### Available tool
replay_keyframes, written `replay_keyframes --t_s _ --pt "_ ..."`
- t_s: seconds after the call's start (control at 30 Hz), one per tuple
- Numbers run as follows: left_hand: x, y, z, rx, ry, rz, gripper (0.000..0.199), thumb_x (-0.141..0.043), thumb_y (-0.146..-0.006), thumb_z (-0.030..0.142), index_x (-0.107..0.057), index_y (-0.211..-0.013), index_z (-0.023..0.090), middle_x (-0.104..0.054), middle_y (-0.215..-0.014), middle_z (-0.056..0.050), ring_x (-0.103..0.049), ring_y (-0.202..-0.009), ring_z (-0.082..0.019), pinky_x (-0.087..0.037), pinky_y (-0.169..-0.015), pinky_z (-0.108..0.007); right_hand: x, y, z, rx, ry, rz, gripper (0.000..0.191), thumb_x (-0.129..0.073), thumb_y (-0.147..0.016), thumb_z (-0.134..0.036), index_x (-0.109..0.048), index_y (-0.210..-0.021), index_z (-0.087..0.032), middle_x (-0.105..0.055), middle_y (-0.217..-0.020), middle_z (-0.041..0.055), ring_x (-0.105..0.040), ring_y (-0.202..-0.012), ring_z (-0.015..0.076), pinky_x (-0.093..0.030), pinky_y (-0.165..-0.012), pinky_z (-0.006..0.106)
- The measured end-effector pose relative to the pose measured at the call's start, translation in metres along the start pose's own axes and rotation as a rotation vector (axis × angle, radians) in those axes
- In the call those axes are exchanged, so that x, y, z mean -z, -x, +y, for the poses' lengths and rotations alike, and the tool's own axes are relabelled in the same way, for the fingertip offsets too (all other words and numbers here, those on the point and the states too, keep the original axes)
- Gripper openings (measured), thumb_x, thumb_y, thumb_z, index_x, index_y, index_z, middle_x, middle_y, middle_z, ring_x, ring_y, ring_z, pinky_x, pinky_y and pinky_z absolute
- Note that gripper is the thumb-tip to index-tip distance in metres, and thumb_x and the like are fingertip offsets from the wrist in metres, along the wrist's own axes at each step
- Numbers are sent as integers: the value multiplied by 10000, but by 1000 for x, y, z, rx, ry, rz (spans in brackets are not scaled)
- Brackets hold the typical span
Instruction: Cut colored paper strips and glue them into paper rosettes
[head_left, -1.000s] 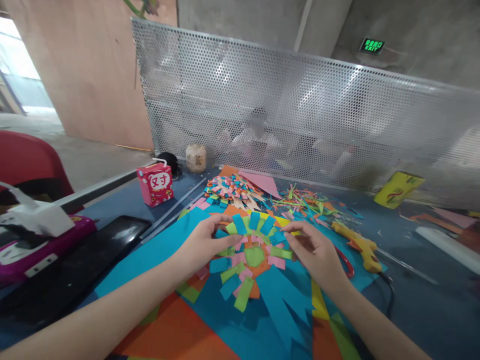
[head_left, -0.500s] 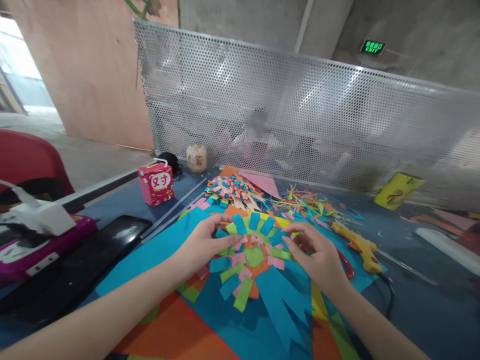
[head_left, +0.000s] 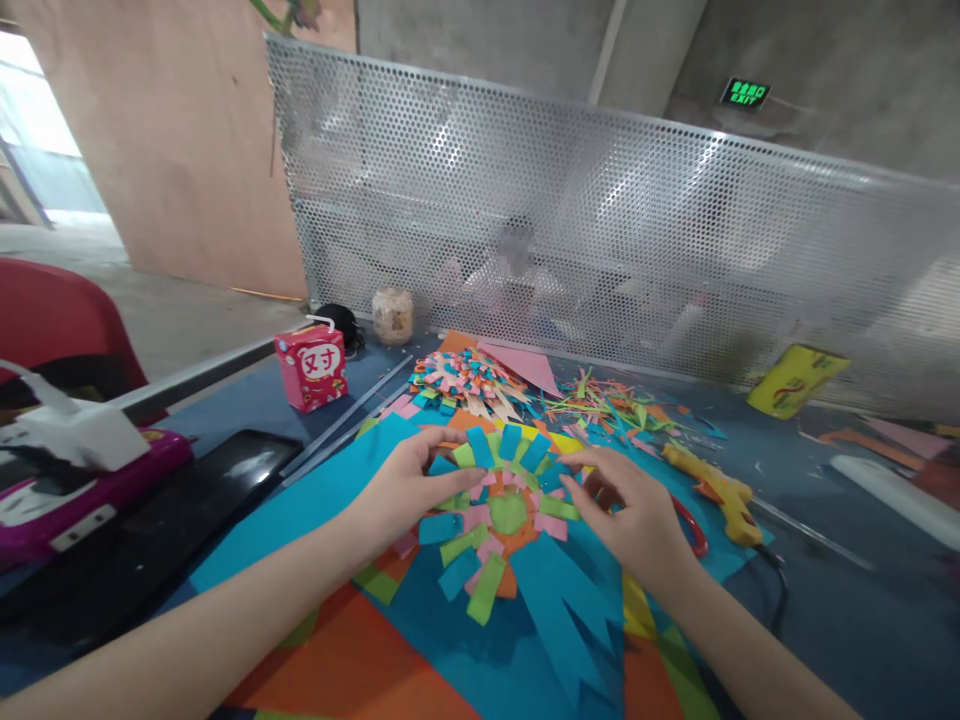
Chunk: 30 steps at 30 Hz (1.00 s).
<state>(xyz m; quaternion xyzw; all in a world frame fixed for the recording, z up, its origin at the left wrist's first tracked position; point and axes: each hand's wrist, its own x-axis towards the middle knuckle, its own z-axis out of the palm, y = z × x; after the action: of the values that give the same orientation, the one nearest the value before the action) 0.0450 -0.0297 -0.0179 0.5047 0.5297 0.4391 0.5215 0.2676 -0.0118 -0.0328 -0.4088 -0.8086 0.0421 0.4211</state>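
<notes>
A paper flower [head_left: 510,513] with a green centre and rings of pink, orange, green and blue strips lies over sheets of coloured paper. My left hand [head_left: 416,480] pinches its upper left edge, thumb on top and fingers bent behind the strips. At the right edge, my right hand [head_left: 634,505] closes thumb and index finger on a blue strip of the flower. Below the flower spreads a blue paper piece [head_left: 559,600] with pointed, cut ends. Beyond the hands lies a second, fuller paper flower [head_left: 469,378] in mixed colours.
Shredded paper strips [head_left: 611,405] are heaped by the perforated metal screen [head_left: 600,220]. A yellow glue gun [head_left: 720,490] lies right, near a red handle [head_left: 691,530] partly hidden by my hand. To the left are a red drink box [head_left: 311,368], a phone [head_left: 247,470] and a purple power strip [head_left: 97,500].
My right hand's fingertips have shifted slightly left along the flower's right edge. My left hand and the flower stay nearly in place.
</notes>
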Motion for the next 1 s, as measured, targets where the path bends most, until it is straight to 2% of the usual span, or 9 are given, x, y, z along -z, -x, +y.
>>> replay_keyframes --t_s 0.17,0.37,0.53,0.63,0.8,0.9,1.0 --pt "0 0 0 -3 -27 23 490 -715 -559 402 -498 -952 207 -560 -818 31 -553 -636 -107 -428 -465 -200 0 1 2 84 55 -6 105 -527 -800 -213 -592 -880 -191 -618 -836 38 -551 -553 96 -486 -557 237" --pt "-1 0 1 7 7 31 487 -717 -573 375 -496 -968 195 -560 -736 27 -549 -606 -106 -423 -437 -180 0 2 3 151 101 -10 131 -518 -808 -200 -613 -897 -181 -623 -862 61 -614 -764 161 -510 -641 262" --pt "0 0 0 7 -12 45 489 -722 -570 376 -506 -970 194 -561 -696 40 -536 -556 -92 -420 -430 -180 1 2 2 143 95 -15 137 -527 -806 -220 -632 -886 -184 -634 -854 56 -608 -724 150 -505 -614 252" --pt "0 0 -1 -2 -8 42 471 -714 -588 370 -501 -974 202 -568 -719 35 -551 -584 -94 -424 -440 -174 0 2 2 58 31 -9 135 -534 -806 -249 -646 -864 -202 -634 -831 43 -582 -638 125 -485 -545 233" --pt "0 0 0 -5 21 2 464 -705 -603 367 -487 -979 206 -579 -832 10 -582 -678 -117 -464 -489 -194 -4 0 1 -254 -145 -13 157 -565 -767 -316 -597 -873 -204 -613 -775 22 -532 -513 96 -450 -445 215" --pt "-1 2 3 -3 30 -3 457 -711 -591 360 -498 -962 198 -568 -848 10 -591 -702 -129 -487 -512 -211 -6 -3 0 -394 -255 -73 199 -572 -739 -338 -564 -871 -189 -605 -771 24 -538 -495 93 -430 -402 203" --pt "-2 4 7 -16 4 17 435 -708 -590 347 -510 -945 192 -558 -806 20 -583 -672 -123 -467 -464 -191 -6 -4 -2 -493 -357 -155 221 -569 -721 -355 -569 -849 -175 -602 -746 25 -491 -424 75 -368 -322 189"
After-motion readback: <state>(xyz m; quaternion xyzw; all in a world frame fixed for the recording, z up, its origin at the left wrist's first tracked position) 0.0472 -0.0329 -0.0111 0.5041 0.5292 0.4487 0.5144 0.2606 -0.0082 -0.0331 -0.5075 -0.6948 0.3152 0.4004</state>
